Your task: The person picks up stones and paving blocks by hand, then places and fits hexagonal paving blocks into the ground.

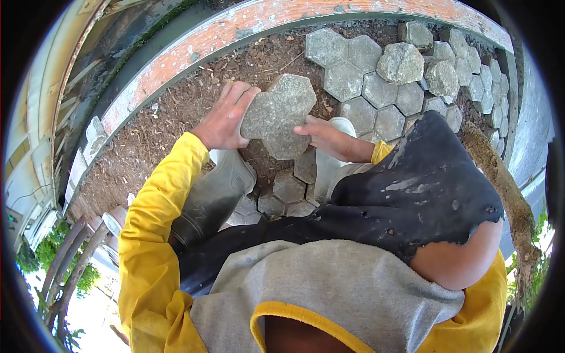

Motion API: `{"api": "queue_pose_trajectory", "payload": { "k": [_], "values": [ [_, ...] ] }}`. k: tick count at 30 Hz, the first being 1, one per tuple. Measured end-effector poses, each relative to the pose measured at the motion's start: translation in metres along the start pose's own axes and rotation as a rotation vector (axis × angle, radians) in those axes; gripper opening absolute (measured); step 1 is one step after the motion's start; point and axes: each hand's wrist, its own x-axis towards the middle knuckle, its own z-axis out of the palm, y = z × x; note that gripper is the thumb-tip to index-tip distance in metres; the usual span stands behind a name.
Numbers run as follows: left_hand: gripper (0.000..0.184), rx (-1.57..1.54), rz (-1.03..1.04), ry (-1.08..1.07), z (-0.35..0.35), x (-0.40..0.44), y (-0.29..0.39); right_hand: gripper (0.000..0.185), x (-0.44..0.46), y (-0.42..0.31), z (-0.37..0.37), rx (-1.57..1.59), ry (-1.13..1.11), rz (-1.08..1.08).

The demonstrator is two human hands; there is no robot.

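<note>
A grey concrete paver (281, 115), shaped like three joined hexagons, is held between my two hands over the bare soil. My left hand (228, 116) grips its left edge, fingers on the upper side and thumb near the lower corner. On the right edge, my right hand (331, 139) presses with its thumb on the top face; its other fingers are mostly hidden. Beneath the paver's lower edge, more hexagonal pavers (288, 187) lie between my boots. To the right, a group of laid pavers (362, 85) sits on the soil.
Two rough stone chunks (400, 63) rest on the laid pavers. A painted orange-white board (235, 23) edges the soil (147, 147) along the back. My left boot (215, 197) stands near the hands. A wooden branch (500, 182) lies at the right.
</note>
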Motion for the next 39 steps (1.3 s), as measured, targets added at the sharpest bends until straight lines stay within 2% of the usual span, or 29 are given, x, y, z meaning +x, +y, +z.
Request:
{"api": "queue_pose_trajectory", "payload": {
  "k": [2, 4, 6, 8, 10, 12, 14, 16, 18, 20, 21, 22, 23, 24, 26, 27, 28, 30, 31, 32, 35, 36, 38, 39],
  "values": [
    [0.105, 0.013, 0.11, 0.006, 0.002, 0.008, -0.013, 0.063, 0.002, 0.0, 0.0, -0.045, 0.018, 0.009],
    [0.108, 0.003, 0.122, -0.018, -0.002, 0.019, -0.018, 0.063, 0.003, 0.003, 0.0, -0.02, 0.033, 0.037],
    [0.11, 0.084, 0.271, -0.128, -0.001, 0.032, -0.023, 0.064, 0.005, 0.015, -0.006, 0.008, 0.053, 0.075],
    [0.109, 0.123, 0.299, -0.15, 0.004, 0.046, -0.027, 0.066, 0.011, 0.032, -0.017, 0.249, 0.001, 0.07],
    [0.108, 0.233, 0.444, -0.246, 0.005, 0.058, -0.028, 0.068, 0.007, 0.034, -0.018, 0.224, 0.003, 0.11],
    [0.11, 0.204, 0.43, -0.276, 0.011, 0.067, -0.033, 0.069, 0.001, 0.024, -0.016, 0.205, 0.006, 0.144],
    [0.113, 0.202, 0.47, -0.255, 0.016, 0.071, -0.041, 0.063, -0.005, -0.006, -0.014, -0.448, -0.061, 0.268],
    [0.112, 0.181, 0.44, -0.25, 0.022, 0.069, -0.049, 0.064, -0.004, -0.057, -0.009, -0.832, -0.203, 0.212],
    [0.111, 0.196, 0.419, -0.206, 0.025, 0.068, -0.056, 0.065, -0.005, -0.088, -0.001, -1.161, 0.196, 0.001],
    [0.108, 0.176, 0.361, -0.211, 0.038, 0.065, -0.063, 0.076, 0.015, -0.09, -0.041, -1.784, 0.267, -0.526],
    [0.107, 0.191, 0.34, -0.147, 0.043, 0.064, -0.067, 0.076, 0.022, -0.093, -0.045, -1.779, 0.256, -0.513],
    [0.106, 0.208, 0.32, -0.083, 0.049, 0.064, -0.073, 0.08, 0.029, -0.097, -0.046, -1.917, 0.179, -0.563],
    [0.104, 0.176, 0.273, -0.066, 0.056, 0.062, -0.077, 0.085, 0.033, -0.098, -0.045, -2.051, 0.094, -0.612],
    [0.104, 0.165, 0.269, -0.067, 0.066, 0.057, -0.078, 0.085, 0.038, -0.095, -0.042, -2.049, 0.085, -0.602],
    [0.102, 0.164, 0.18, 0.166, 0.072, 0.045, -0.07, 0.098, 0.05, -0.091, -0.035, -2.111, 0.013, -0.348],
    [0.095, 0.119, -0.014, 0.224, 0.079, 0.03, -0.056, 0.098, 0.054, -0.088, -0.037, -2.11, -0.004, -0.343],
    [0.095, 0.111, -0.028, 0.224, 0.088, 0.019, -0.038, 0.102, 0.058, -0.084, -0.041, -2.109, 0.033, -0.391],
    [0.095, -0.353, -0.483, 0.638, 0.124, 0.001, -0.005, 0.106, 0.067, -0.08, -0.043, -2.106, 0.048, -0.436],
    [0.11, -0.391, -0.66, 0.586, 0.142, -0.007, 0.007, 0.109, 0.069, -0.082, -0.04, -2.101, 0.037, -0.362],
    [0.11, -0.396, -0.675, 0.59, 0.15, -0.008, 0.025, 0.112, 0.071, -0.085, -0.037, -2.099, 0.029, -0.293],
    [0.125, -0.339, -0.816, 0.401, 0.159, -0.003, 0.056, 0.111, 0.074, -0.083, -0.027, -2.167, 0.016, -0.235],
    [0.125, -0.343, -0.822, 0.406, 0.159, 0.004, 0.055, 0.111, 0.073, -0.079, -0.025, -2.172, 0.006, -0.234],
    [0.118, -0.223, -0.937, 0.45, 0.158, 0.022, 0.055, 0.113, 0.07, -0.068, -0.023, -2.232, 0.127, -0.286],
    [0.11, -0.246, -1.005, 0.464, 0.156, 0.032, 0.057, 0.113, 0.07, -0.064, -0.021, -2.238, 0.127, -0.29]
  ]
}}
